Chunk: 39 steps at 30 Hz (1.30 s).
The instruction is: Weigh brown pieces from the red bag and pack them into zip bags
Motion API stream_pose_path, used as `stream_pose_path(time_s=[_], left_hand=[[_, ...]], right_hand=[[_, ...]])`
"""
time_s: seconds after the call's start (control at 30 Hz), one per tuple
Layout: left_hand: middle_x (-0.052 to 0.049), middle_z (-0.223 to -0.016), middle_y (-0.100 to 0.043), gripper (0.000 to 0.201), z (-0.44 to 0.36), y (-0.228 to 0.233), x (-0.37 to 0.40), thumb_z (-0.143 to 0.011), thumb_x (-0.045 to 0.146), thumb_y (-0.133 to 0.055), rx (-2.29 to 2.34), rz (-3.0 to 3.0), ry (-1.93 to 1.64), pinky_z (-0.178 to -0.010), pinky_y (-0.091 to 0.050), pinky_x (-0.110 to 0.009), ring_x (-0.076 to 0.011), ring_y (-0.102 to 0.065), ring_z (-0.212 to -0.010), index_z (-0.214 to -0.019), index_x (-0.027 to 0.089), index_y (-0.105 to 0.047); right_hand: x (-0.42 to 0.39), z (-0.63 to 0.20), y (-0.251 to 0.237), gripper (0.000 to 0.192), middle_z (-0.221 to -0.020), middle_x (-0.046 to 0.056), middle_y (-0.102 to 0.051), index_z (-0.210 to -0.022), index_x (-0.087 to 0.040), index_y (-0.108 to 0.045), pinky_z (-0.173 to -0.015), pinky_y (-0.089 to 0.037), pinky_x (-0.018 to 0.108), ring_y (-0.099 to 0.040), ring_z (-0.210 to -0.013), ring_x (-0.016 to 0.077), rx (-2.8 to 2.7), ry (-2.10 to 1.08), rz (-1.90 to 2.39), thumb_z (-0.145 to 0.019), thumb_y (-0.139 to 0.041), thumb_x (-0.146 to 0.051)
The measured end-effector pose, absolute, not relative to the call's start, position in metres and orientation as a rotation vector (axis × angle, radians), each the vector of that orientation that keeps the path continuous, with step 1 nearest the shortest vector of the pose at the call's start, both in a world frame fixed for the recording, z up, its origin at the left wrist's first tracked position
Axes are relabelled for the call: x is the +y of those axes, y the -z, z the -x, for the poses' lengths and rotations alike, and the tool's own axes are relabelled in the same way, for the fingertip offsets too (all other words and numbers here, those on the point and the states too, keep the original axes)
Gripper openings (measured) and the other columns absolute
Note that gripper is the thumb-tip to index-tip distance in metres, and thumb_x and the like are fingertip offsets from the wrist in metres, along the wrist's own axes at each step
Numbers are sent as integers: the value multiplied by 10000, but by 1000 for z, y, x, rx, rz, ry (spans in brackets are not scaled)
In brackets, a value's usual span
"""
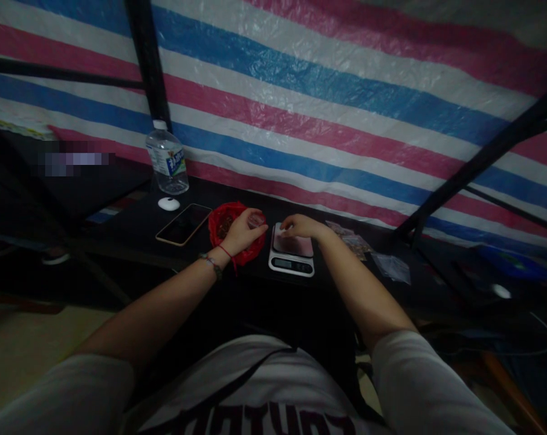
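My left hand (pixel 241 232) is closed around a small clear plastic cup (pixel 255 221), above the right side of a red plastic bag (pixel 216 225). Small brown pieces (pixel 225 226) lie inside the bag, too small to name. Over the plate of a white digital scale (pixel 291 266) hovers my right hand (pixel 300 226), its fingers curled in a pinch. Whatever sits between those fingertips is too small to make out. The display on the scale faces me, but its reading is illegible.
Left of the bag lie a phone (pixel 185 225) and a white mouse (pixel 168 204), with a clear plastic bottle (pixel 168 160) behind. Filled small bags (pixel 355 244) and clear plastic bags (pixel 392 267) lie to the right. Black frame bars (pixel 148 60) and a striped sheet (pixel 300 121) enclose the table.
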<state>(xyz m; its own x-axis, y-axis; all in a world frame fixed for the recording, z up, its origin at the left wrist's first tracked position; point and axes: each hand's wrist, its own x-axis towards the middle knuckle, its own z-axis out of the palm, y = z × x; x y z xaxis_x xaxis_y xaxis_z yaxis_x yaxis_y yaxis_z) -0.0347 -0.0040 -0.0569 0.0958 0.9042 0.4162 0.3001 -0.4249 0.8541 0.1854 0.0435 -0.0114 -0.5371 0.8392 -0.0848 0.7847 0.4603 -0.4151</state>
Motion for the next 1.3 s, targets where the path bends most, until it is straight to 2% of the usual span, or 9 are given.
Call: stream_pose_path(time_s=[0.13,0.4,0.5,0.67,0.9,1.1,1.3], left_hand=[[-56,-970,-648,436,34,60,-3,-709,356,-664,1182,-1808,-1334,-814,-498,-330,-184,-629,-875,-1093,182,-551],[-58,-957,-649,428,33,62,-3,-713,354,-661,1172,-1836,-1338,-817,-494,-334,-181,-625,-868,-1088,176,-557],[-56,-952,-649,434,32,60,-5,-714,353,-659,1178,-1840,-1320,-815,-494,-334,-182,-627,-865,-1096,178,-550],[-62,-966,-649,441,25,51,-18,-702,335,-664,1129,-1924,-1265,-793,-491,-323,-191,-623,-862,-1092,167,-544],[-57,-984,-643,388,10,35,-42,-702,286,-633,993,-2007,-1245,-791,-480,-301,-191,-617,-888,-1053,145,-549],[-62,-993,-641,414,-1,30,-60,-689,239,-623,917,-2025,-1236,-791,-484,-297,-183,-615,-873,-1082,137,-541],[-58,-1049,-625,523,-8,29,-70,-624,147,-642,887,-1997,-1177,-842,-478,-320,-200,-608,-929,-1135,168,-530]], right_hand=[[43,-194,24,216,-811,16,-704,-900,-161,-714,-658,-444,198,-625,-700,136,-2624,-680,1505,-692,-673,-203],[39,-188,23,204,-788,40,-700,-829,-153,-720,-617,-415,212,-613,-691,156,-2652,-393,1553,-661,-611,-112],[33,-184,13,210,-794,42,-687,-853,-134,-700,-615,-414,213,-600,-689,144,-2509,-458,1439,-669,-600,-124],[9,-161,-14,190,-784,9,-657,-889,-142,-666,-652,-433,220,-587,-700,121,-2299,-706,1041,-728,-567,-162],[-45,-142,-24,125,-845,25,-678,-843,-188,-713,-755,-436,260,-606,-801,143,-2304,-381,938,-778,-607,-174],[-77,-157,-11,185,-920,51,-655,-947,-204,-703,-775,-458,273,-600,-880,155,-2096,-323,1009,-848,-548,-185],[-98,-160,-6,44,-969,48,-591,-793,-208,-683,-862,-449,325,-565,-962,181,-2064,-310,1022,-776,-650,-230]])
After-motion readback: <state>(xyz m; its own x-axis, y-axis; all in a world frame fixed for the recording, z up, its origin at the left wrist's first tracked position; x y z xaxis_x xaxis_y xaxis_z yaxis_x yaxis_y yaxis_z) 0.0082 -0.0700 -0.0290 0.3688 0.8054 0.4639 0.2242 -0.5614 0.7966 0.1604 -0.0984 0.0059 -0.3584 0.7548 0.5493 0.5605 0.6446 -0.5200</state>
